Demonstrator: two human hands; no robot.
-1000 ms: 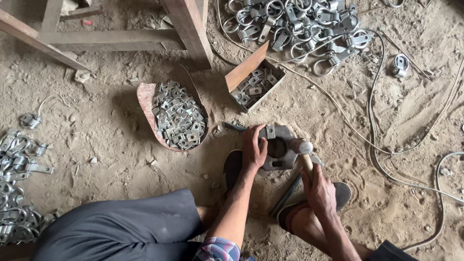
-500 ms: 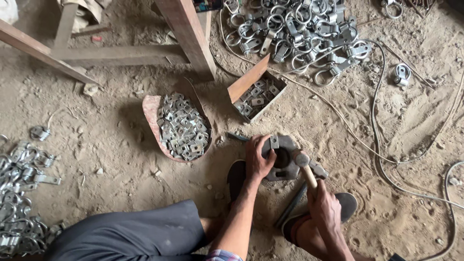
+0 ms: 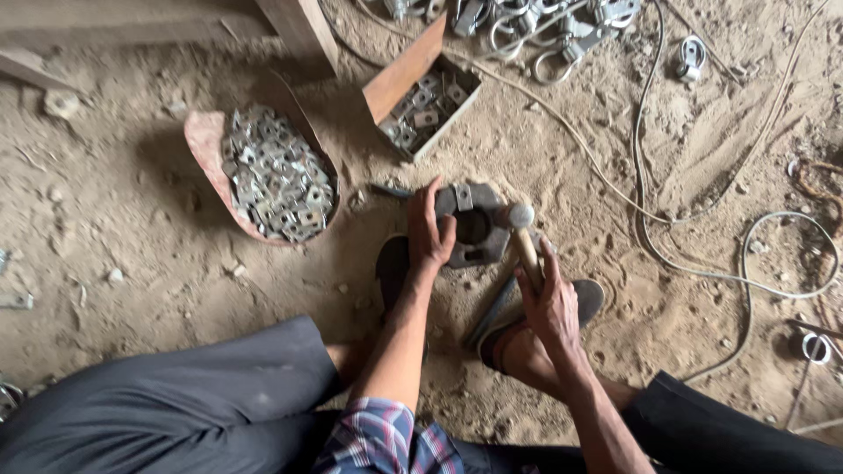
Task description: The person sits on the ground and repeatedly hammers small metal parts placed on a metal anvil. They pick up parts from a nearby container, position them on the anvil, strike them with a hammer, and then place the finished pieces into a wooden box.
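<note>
My left hand (image 3: pixel 428 230) rests on a heavy grey metal block with a round hole (image 3: pixel 474 230) that lies on the dirt floor. Its fingers press the block's left edge, and I cannot tell whether they pinch a small part. My right hand (image 3: pixel 549 298) grips the wooden handle of a hammer (image 3: pixel 523 237). The hammer's metal head sits just right of the block's hole. My feet in dark sandals (image 3: pixel 584 303) flank the block.
A curved rusty tray (image 3: pixel 204 145) holds several small square metal plates. A small wooden box (image 3: pixel 406 75) behind the block holds more plates. Metal ring clamps (image 3: pixel 544 26) are piled at the top. Cables (image 3: pixel 702 263) loop over the dirt at right. A wooden post (image 3: pixel 299 26) stands at top.
The camera has moved closer and lower over the block. The hammer head has come down beside the block's hole. My left hand stays on the block.
</note>
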